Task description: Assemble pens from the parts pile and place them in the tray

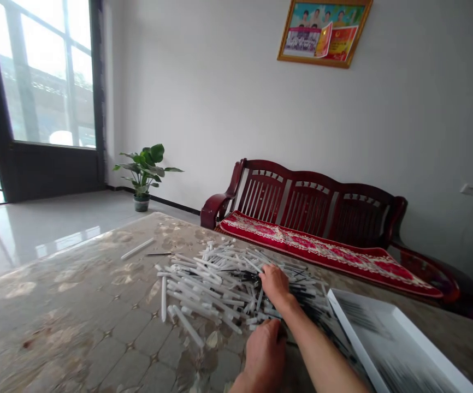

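Observation:
A big heap of white pen barrels and thin black refills [224, 281] lies on the patterned table [76, 305]. My right hand [275, 284] reaches forward into the heap, its fingers curled down among the pens; what they grip is hidden. My left hand [264, 355] rests at the near edge of the heap, fingers closed in a loose fist, and I cannot make out anything in it. One white barrel [138, 248] and a black refill [157, 254] lie apart at the far left of the heap.
A white tray [388, 333] with dark refills in it sits at the right on the table. Behind the table stands a dark red wooden bench [314, 207] with a red cushion. A potted plant [143, 174] is by the wall, near a glass door.

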A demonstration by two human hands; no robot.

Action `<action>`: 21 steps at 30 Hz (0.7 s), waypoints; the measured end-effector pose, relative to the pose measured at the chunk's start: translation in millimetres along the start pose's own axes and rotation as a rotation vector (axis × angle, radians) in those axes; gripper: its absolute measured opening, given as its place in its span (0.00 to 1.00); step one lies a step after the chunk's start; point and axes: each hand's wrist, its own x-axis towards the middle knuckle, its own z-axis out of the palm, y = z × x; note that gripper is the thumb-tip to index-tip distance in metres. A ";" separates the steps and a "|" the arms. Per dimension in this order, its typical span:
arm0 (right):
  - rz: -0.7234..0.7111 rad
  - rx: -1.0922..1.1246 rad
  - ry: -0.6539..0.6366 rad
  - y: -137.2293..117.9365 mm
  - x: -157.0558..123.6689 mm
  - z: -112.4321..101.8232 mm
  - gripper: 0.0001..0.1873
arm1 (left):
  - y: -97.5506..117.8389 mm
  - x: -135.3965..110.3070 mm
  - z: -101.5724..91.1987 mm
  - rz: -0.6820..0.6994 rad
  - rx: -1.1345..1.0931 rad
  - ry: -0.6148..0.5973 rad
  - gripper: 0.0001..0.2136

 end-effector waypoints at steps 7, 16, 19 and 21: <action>0.069 0.057 0.057 35.5 -39.0 -19.2 0.10 | -7.0 12.7 4.7 -0.027 -0.477 0.157 0.10; -0.028 0.596 0.147 73.4 -118.5 -14.0 0.09 | 2.3 15.8 -1.4 -0.165 -1.070 0.157 0.24; -0.066 0.682 0.160 77.0 -128.0 -7.8 0.13 | 4.8 10.6 -0.4 -0.177 -1.108 0.171 0.24; -0.034 0.689 0.191 83.5 -129.1 -4.6 0.16 | 7.0 7.8 -0.9 -0.169 -1.125 0.186 0.24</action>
